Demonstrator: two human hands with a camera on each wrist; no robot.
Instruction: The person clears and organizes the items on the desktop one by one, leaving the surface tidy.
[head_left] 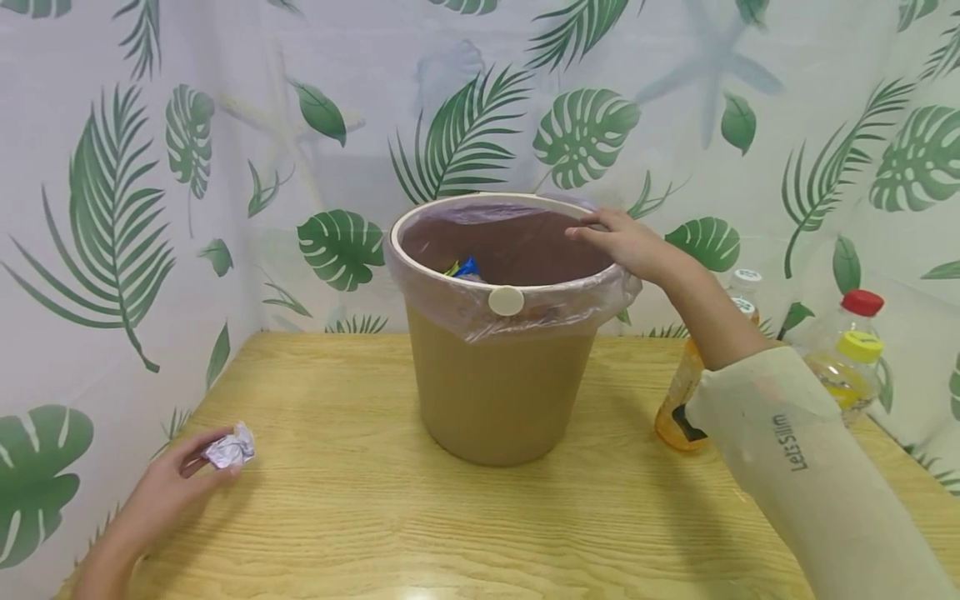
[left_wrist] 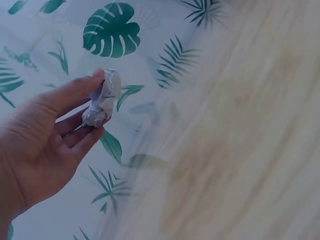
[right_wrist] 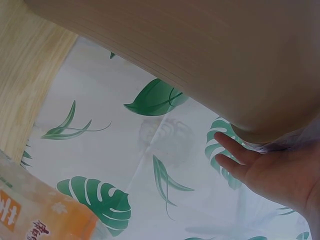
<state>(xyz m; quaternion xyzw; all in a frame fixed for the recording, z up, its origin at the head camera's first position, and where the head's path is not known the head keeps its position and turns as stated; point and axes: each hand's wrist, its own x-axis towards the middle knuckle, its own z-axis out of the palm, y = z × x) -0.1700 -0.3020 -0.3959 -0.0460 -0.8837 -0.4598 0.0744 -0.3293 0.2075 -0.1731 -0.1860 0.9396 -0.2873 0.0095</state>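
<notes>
At the left of the head view, my left hand (head_left: 168, 487) pinches a crumpled piece of pale paper (head_left: 231, 447) above the table. In the left wrist view the crumpled paper (left_wrist: 103, 99) sits between the thumb and fingertips. A tan trash bin (head_left: 495, 392) stands upright on the table, lined with a translucent purplish bag (head_left: 450, 310). My right hand (head_left: 626, 242) rests at the bin's right rim, some fingers over the opening. The right wrist view shows two straight fingers (right_wrist: 235, 155) outside the bin wall. Blue and green wrappers (head_left: 467, 268) lie inside the bin.
Several plastic bottles stand at the right: an orange one (head_left: 678, 408) partly behind my right sleeve (head_left: 787, 442), one with a red cap (head_left: 862, 302), one with a yellow cap (head_left: 859, 347). A leaf-patterned sheet (head_left: 337, 167) borders the wooden table (head_left: 330, 517) at the back and sides.
</notes>
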